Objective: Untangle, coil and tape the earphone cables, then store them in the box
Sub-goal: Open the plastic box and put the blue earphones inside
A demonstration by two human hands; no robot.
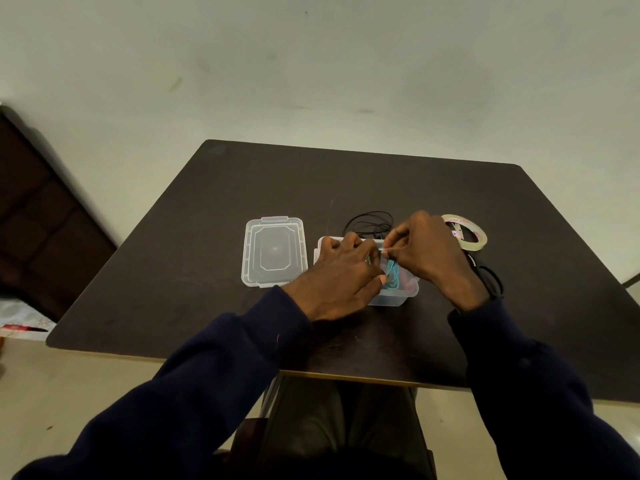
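Here my right hand [424,252] pinches a strand of the teal earphone cable [391,270] between thumb and forefinger, the other fingers curled. My left hand [341,271] faces it, knuckles up, fingers bent down and gripping the same cable's bundle. Both hands meet over the one clear box [398,296], where the teal cable hangs into it beside something red [406,280]. Outward, I count one lid [273,251] lying left of the box, one tape roll [465,232] to the far right, and two black cables: one [367,223] just beyond the box, one [491,277] by my right wrist, all on the dark table [207,237].
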